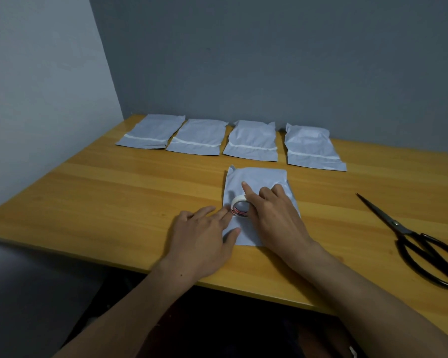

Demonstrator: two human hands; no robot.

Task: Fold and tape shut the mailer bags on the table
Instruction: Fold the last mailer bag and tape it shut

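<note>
A grey mailer bag (259, 178) lies near the table's front edge, under both my hands. A white tape roll (239, 205) stands on it. My right hand (274, 215) holds the roll, thumb and curled fingers around it, index finger stretched along its top. My left hand (204, 233) lies flat, fingers straight, fingertips at the roll's left side and thumb pressing the bag's lower left part. Several more grey mailer bags, each with a white tape strip across it, lie in a row at the back; the leftmost (150, 131) and the rightmost (312, 148) bound the row.
Black scissors (422, 241) lie shut on the right of the wooden table (101, 192), blades pointing away. Grey walls stand behind and to the left of the table.
</note>
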